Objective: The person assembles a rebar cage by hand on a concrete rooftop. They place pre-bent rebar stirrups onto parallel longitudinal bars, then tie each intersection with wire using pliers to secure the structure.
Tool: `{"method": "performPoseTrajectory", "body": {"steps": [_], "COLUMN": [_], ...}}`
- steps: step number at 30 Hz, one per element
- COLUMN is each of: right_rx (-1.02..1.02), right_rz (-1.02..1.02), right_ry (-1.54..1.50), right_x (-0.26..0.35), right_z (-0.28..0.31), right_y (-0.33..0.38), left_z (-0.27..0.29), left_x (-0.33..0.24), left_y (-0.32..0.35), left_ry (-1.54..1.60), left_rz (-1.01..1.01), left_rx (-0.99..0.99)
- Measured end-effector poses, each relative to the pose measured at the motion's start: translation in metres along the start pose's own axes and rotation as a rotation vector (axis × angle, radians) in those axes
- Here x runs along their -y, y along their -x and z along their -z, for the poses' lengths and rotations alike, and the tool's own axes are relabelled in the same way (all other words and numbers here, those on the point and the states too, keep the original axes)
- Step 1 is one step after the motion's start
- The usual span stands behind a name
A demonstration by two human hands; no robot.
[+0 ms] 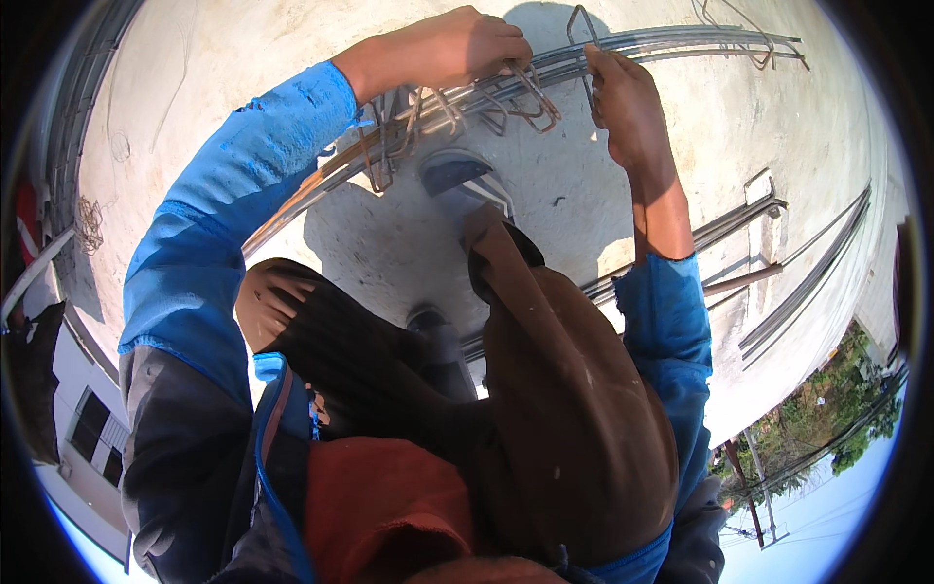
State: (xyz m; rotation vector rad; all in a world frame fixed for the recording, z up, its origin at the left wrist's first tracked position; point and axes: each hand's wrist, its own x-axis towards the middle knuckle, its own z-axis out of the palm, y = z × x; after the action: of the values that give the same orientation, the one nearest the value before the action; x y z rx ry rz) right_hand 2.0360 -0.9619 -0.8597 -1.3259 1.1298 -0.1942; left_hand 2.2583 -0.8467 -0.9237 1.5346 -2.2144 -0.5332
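A bundle of long steel rebars [681,39] runs across the concrete floor in front of me, with several bent rebar stirrups around or on it. My left hand [457,49] is closed over the bars, its fingers curled on a rusty stirrup [537,97]. More rusty stirrups [379,161] hang along the bundle below that wrist. To the right, my right hand [626,107] pinches the side of an upright rectangular stirrup [572,21], which stands around or against the bars; which of the two I cannot tell.
My shoe [457,173] is close to the bundle. Another stirrup [764,49] lies at its right end. Further rebars [720,229] and a thin bundle [812,282] lie at right. Long bars [78,117] and a coil of wire [89,226] are at left. The slab's edge shows trees [856,389] beyond.
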Motion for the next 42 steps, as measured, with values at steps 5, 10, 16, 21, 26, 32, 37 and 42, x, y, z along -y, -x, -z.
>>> {"method": "performPoseTrajectory", "body": {"steps": [5,10,16,21,26,32,37,42], "right_rx": [0.013,-0.016,-0.019,-0.013,0.002,0.005,0.020,0.051], "right_rz": [0.006,-0.058,-0.031,-0.077,-0.048,-0.055,-0.034,-0.059], "right_ry": [0.057,0.049,0.007,-0.013,-0.027,-0.016,-0.018,-0.034], "right_x": [0.000,0.005,0.007,0.012,0.014,0.018,0.011,0.013], "right_z": [0.002,-0.001,-0.007,-0.005,-0.005,-0.010,-0.003,-0.008], "right_y": [-0.003,0.000,-0.002,-0.001,-0.001,-0.001,-0.004,-0.003], "left_z": [0.013,-0.009,-0.047,-0.021,-0.007,0.009,0.014,-0.013], "left_x": [0.012,-0.032,-0.083,-0.095,-0.096,-0.095,-0.072,-0.079], "left_y": [-0.015,-0.012,0.002,-0.007,0.070,0.185,0.251,0.267], "left_ry": [-0.129,0.103,-0.035,0.070,0.029,-0.081,0.440,0.681], "left_rz": [-0.021,0.624,0.715,0.923,0.850,0.699,1.549,1.567], "left_rx": [-0.252,-0.311,-0.249,-0.029,0.022,-0.005,-0.369,-0.234]}}
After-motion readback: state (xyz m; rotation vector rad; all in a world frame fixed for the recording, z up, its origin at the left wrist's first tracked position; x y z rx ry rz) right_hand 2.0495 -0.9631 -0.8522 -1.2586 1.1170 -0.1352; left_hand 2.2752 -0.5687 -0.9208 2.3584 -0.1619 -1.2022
